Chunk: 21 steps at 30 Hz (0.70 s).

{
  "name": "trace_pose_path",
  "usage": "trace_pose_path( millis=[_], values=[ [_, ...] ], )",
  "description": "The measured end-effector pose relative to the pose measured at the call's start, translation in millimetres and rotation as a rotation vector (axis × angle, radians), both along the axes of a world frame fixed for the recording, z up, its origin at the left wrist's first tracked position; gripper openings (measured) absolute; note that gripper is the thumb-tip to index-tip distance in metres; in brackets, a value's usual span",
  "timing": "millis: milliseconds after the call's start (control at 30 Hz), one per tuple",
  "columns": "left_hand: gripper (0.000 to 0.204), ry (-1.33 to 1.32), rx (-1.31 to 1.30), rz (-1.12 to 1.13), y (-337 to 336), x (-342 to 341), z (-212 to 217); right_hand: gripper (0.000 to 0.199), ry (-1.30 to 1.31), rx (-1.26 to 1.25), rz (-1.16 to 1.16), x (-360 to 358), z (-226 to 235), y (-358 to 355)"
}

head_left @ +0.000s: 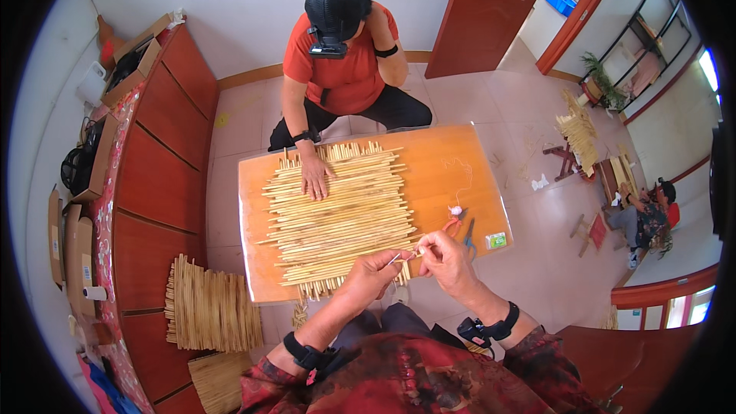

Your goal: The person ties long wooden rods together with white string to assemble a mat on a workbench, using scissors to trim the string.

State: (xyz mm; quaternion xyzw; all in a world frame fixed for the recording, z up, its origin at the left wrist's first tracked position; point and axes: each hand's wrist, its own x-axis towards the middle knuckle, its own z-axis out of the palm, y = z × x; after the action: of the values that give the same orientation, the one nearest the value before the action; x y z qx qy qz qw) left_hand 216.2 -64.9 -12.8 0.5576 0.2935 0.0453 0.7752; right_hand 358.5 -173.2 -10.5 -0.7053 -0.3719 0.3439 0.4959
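A mat of straw-coloured stalks (pixel 337 215) lies on the orange-brown table (pixel 437 153) before me. Over its near right corner, my left hand (pixel 369 274) is closed in a pinch, with a thin, pale, needle-like piece (pixel 395 258) showing at its fingertips. Close beside it, my right hand (pixel 448 262) is also pinched; what lies between its fingers is too small to make out. Scissors (pixel 454 224) with orange handles and a grey-handled tool (pixel 469 239) lie beyond my right hand, near a small ball of pinkish-white thread (pixel 456 211).
Across the table a person in a red shirt (pixel 341 61) rests one hand (pixel 314 175) on the mat. A green-and-white packet (pixel 497 241) lies at the table's right edge. More stalk bundles (pixel 211 303) stand by red cabinets (pixel 157 176) on the left. Another person (pixel 652 218) sits far right.
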Motion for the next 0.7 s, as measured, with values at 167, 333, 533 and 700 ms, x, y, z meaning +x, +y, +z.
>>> trace_pose_path(
  millis=[167, 333, 533, 700],
  values=[
    [0.038, -0.026, 0.055, 0.106, -4.8, -5.4, -13.5, 0.024, -0.188, -0.037, -0.06, 13.5, -0.3, -31.5],
    [0.039, -0.144, 0.119, -0.023, -29.1, 4.0, -34.2, 0.018, 0.214, -0.146, 0.058, -40.1, 1.3, -33.1],
    [0.046, -0.201, 0.14, -0.134, -43.5, 17.8, -34.6, 0.014, 0.417, -0.132, -0.214, -37.8, -33.8, -41.1],
    [0.05, -0.227, 0.252, -0.271, -62.3, 36.9, -55.9, 0.011, 0.516, -0.062, -0.289, -22.3, -67.3, -70.2]
  ],
)
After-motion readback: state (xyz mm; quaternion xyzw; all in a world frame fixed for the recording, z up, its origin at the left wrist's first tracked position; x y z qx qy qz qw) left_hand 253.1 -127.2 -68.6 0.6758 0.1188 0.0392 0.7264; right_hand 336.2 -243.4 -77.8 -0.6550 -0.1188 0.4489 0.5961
